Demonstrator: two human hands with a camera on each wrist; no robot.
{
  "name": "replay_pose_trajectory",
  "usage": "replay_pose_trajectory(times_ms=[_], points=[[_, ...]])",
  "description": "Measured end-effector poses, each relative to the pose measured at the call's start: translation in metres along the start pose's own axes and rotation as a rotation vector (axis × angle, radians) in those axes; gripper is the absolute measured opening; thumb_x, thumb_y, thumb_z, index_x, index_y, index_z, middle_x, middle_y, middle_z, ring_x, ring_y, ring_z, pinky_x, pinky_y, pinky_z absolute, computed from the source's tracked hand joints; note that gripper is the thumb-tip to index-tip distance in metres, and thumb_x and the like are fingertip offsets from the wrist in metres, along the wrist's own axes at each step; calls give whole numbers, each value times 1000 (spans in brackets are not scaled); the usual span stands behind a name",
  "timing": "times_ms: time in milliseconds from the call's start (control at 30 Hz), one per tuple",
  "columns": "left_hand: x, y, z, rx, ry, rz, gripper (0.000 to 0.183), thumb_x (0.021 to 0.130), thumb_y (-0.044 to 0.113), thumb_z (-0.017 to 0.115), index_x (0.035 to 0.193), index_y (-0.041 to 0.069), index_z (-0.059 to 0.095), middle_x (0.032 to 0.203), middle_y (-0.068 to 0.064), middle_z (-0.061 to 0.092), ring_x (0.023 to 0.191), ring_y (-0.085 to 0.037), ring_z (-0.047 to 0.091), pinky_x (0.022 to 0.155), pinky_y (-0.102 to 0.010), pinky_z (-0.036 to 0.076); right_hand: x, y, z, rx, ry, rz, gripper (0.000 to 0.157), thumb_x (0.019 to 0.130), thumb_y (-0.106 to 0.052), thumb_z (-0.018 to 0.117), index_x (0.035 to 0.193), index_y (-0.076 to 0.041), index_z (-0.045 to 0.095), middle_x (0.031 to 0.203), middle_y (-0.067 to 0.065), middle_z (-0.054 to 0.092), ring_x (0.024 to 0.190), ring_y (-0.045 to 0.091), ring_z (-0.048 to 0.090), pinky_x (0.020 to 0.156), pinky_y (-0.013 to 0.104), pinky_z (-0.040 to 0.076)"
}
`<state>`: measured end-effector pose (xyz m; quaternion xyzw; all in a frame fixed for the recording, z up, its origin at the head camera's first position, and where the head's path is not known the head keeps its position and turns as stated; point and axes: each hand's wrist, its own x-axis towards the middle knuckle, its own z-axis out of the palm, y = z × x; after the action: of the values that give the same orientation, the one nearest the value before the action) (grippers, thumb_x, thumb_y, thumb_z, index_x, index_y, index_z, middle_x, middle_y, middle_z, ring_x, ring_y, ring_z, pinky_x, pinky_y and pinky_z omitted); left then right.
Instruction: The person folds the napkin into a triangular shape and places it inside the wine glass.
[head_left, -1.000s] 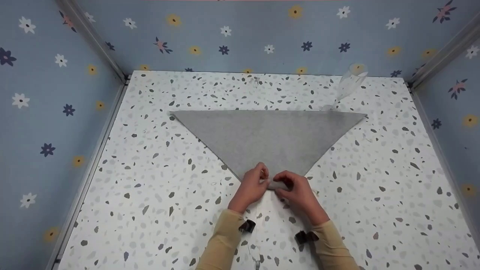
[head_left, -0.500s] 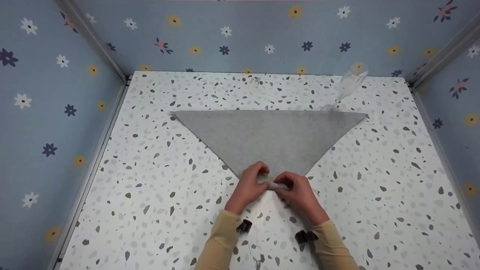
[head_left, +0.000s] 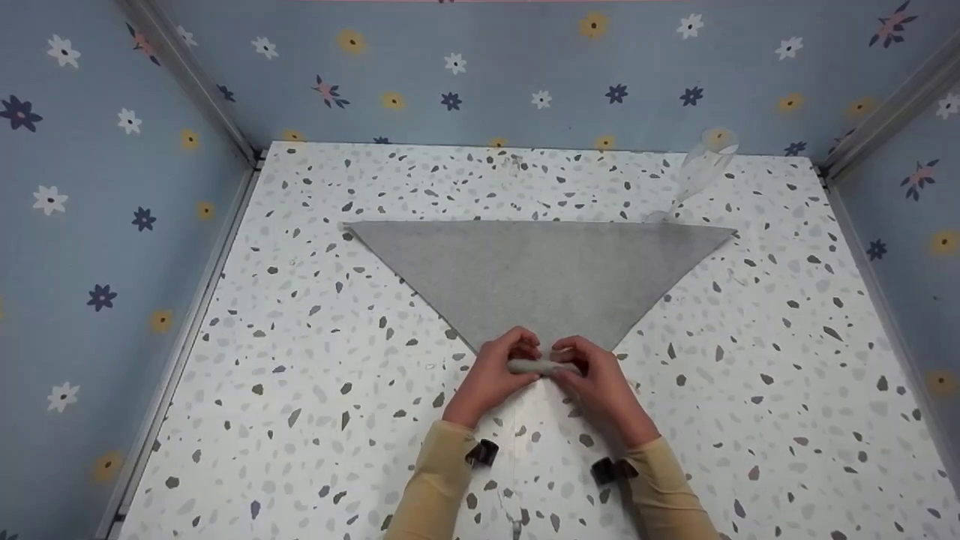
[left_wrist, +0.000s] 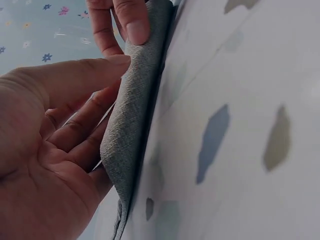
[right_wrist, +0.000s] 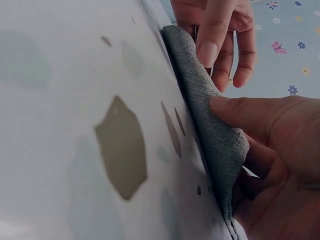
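Observation:
A grey cloth napkin (head_left: 525,277) lies as a triangle, its long edge at the back and its near end turned into a small roll (head_left: 529,366). My left hand (head_left: 495,371) holds the left part of this roll. In the left wrist view, that thumb (left_wrist: 100,72) lies on the cloth with the fingers curled behind it. At the roll's right part, my right hand (head_left: 600,379) grips with its thumb (right_wrist: 245,112) on the near side and fingers behind, partly hidden by the cloth. The two thumb tips are close together.
A clear stemmed glass (head_left: 705,165) stands behind the napkin's right side. The speckled white table (head_left: 337,450) is bounded by flowered blue panels (head_left: 495,67) at the back and both sides. Dark devices (head_left: 484,452) are strapped at the wrists.
My left fingers have shifted slightly left, with the thumb lower on the roll, so more of it shows between the hands. The right hand keeps nearly the same place; the glass has not moved.

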<state>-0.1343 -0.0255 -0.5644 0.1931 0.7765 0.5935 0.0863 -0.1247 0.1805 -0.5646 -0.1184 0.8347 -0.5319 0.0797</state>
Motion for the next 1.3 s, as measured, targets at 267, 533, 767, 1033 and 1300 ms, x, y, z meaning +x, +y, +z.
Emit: replay_pose_trajectory(times_ms=[267, 533, 767, 1033, 1300], points=[[1, 1, 2, 57, -9, -36, 42, 79, -6, 74, 115, 6, 57, 99, -4, 68, 94, -14, 63, 85, -31, 49, -1, -1, -2, -22, -11, 13, 28, 90, -10, 67, 117, -8, 60, 98, -1, 69, 93, 13, 65, 79, 30, 51], [1, 2, 5, 91, -26, -31, 40, 79, -7, 72, 113, 8, 58, 97, -1, 68, 91, -10, 63, 83, -28, 50, -1, 0, -4, -33, -18, 1, 28, 89, -10, 69, 115, -10, 60, 94, 0, 69, 89, 14, 65, 76, 28, 50], [0, 4, 6, 107, -49, -16, 36, 83, -6, 70, 114, 8, 57, 95, -2, 67, 91, -12, 64, 83, -27, 50, -4, -2, -6, -20, -31, -12, 25, 87, -7, 70, 110, -8, 62, 95, 1, 69, 91, 15, 65, 77, 28, 51], [1, 4, 6, 113, -55, 9, 33, 86, -6, 67, 115, 6, 56, 95, -5, 68, 93, -15, 65, 83, -28, 51, -8, -4, -7, -18, 16, -48, 26, 84, -4, 73, 108, -4, 64, 101, 6, 67, 98, 21, 63, 87, 37, 50], [4, 5, 6, 113, -48, -2, 30, 87, -7, 64, 114, 5, 56, 94, -5, 68, 90, -12, 65, 81, -26, 51, -9, -7, -6, -77, 30, -117, 29, 82, -2, 74, 108, -9, 65, 103, 5, 66, 100, 19, 61, 85, 40, 49]])
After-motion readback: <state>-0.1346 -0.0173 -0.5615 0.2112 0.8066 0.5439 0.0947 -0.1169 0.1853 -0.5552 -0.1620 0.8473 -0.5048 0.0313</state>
